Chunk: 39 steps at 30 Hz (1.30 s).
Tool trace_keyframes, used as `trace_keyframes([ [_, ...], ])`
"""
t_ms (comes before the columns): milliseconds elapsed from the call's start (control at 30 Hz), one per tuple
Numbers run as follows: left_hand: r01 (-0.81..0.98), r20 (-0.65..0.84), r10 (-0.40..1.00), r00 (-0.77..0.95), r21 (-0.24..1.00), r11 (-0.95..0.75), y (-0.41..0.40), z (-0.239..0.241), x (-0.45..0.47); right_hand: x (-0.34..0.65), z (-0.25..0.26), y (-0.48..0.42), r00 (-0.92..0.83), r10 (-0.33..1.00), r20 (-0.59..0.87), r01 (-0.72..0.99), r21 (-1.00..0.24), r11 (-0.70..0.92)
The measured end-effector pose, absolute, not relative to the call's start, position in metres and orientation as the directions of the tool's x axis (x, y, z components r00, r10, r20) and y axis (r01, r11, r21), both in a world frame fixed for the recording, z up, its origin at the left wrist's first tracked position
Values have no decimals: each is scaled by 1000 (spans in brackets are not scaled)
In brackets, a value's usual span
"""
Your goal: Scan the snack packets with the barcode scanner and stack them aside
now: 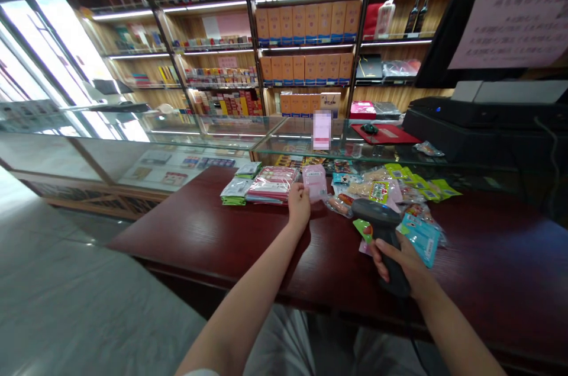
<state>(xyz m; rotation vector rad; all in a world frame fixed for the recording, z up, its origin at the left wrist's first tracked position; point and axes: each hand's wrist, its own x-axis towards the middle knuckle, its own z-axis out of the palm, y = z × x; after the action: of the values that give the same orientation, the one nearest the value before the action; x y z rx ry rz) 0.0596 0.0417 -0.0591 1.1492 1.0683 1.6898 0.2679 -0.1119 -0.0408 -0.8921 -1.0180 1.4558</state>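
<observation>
My right hand [402, 257] is wrapped round the grip of a dark barcode scanner [377, 212]. The scanner's head points left and away, above the snack packets on the dark red table. My left hand [300, 205] is closed, its fingers pinched at the left edge of a pale pink snack packet [315, 182]. Just left of it lies a stack of red and pink packets [271, 185], with green and white packets [236, 191] beside that. Near the scanner are a blue packet [419, 238], a green packet [364, 229] partly hidden by it, and a clear-wrapped snack [339, 206].
Loose yellow-green packets [419, 180] lie at the back right. A glass counter [213, 127] runs behind the table, bearing a mouse [368, 128] on a red mat [390, 134]. Black equipment [483, 127] stands at right. Shelves of boxes [306, 23] line the wall.
</observation>
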Motion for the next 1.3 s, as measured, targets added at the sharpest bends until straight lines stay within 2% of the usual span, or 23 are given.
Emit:
trace_keyframes([
  [133,-165,285,912,-295,925,-342,37,-42,44,269,-43,-114,-137,990,23,-360,-932,-29],
  [300,-85,321,879,-351,924,-372,32,-21,-4,269,-46,-116,-149,989,19,-365,-930,-37],
  [400,40,341,821,-458,931,-364,34,-13,-47,269,-48,-117,-126,992,-15,-355,-933,-59],
  [467,213,404,743,-533,914,-344,37,-9,-77,268,-48,-118,-124,992,-27,-341,-938,-68],
  [533,391,479,657,-583,873,-290,40,-5,-105,268,-49,-118,-123,992,-23,-344,-937,-64],
  [600,460,483,617,-622,862,-211,43,-2,-128,269,-50,-119,-117,993,-23,-338,-939,-62],
  [733,477,377,645,-664,878,-22,44,1,-158,271,-54,-118,-119,992,-34,-311,-948,-70],
  [867,617,359,670,-650,764,188,43,-1,-170,272,-55,-117,-108,992,-73,-299,-949,-102],
  [933,630,331,674,-661,732,258,43,-4,-171,272,-55,-116,-103,991,-81,-305,-946,-109],
  [1167,630,285,644,-710,665,401,44,-14,-172,271,-55,-116,-78,993,-91,-289,-951,-110],
  [1300,648,285,666,-689,654,391,47,-20,-177,271,-56,-115,-102,991,-85,-327,-938,-114],
])
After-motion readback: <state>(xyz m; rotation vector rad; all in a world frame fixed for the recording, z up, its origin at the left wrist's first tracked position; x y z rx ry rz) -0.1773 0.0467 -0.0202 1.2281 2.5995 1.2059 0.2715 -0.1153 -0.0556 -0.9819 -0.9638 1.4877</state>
